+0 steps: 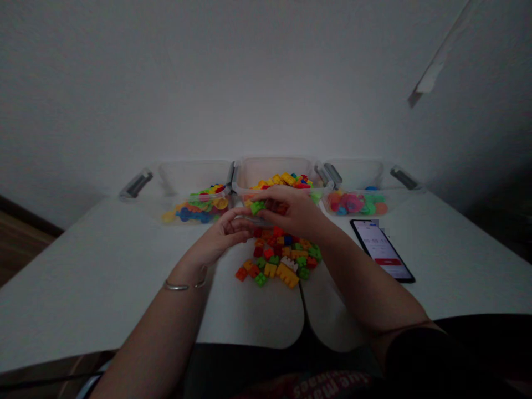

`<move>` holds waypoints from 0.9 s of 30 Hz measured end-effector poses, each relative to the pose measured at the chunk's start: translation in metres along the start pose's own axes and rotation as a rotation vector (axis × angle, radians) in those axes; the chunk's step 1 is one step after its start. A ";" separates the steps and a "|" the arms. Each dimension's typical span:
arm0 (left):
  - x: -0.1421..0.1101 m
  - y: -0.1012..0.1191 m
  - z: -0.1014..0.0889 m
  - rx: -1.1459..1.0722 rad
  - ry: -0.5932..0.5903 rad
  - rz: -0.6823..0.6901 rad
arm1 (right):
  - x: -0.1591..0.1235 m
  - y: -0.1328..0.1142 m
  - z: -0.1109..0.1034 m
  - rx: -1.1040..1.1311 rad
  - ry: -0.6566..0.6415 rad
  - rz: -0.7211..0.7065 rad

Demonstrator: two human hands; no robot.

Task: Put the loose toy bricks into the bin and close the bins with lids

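Observation:
My right hand is curled over a small stack of toy bricks, a green brick showing at its fingertips with a red one beside it. My left hand meets it from below, its fingers pinched together against the same bricks. A silver bangle sits on my left wrist. Under both hands lies a loose pile of coloured bricks on the white table.
Three clear plastic bins stand at the table's far edge: the left bin with mixed pieces, the middle bin with bricks, the right bin with round pieces. A lit phone lies flat to the right.

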State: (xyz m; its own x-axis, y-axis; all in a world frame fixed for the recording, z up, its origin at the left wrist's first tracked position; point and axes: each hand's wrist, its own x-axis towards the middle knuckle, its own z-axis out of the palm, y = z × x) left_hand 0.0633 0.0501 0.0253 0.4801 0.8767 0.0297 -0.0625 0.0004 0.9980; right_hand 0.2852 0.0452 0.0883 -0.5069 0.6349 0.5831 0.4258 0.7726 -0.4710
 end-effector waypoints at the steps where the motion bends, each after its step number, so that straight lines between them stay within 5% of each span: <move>1: -0.001 0.001 0.000 0.083 -0.042 0.007 | 0.000 0.002 -0.005 -0.028 0.037 0.001; 10: -0.014 0.005 -0.010 0.746 -0.184 -0.027 | -0.004 0.022 -0.038 -0.320 0.233 0.243; 17: -0.024 0.003 -0.019 0.768 -0.401 -0.132 | -0.005 0.036 -0.042 -0.402 0.241 0.316; 27: -0.023 -0.012 -0.018 0.641 -0.256 -0.183 | -0.003 0.056 -0.033 -0.435 0.280 0.337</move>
State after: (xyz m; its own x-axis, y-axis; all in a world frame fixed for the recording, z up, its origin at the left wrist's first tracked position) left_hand 0.0371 0.0382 0.0121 0.6288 0.7493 -0.2076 0.5276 -0.2151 0.8218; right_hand 0.3356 0.0862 0.0820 -0.0999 0.7714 0.6284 0.8249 0.4174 -0.3812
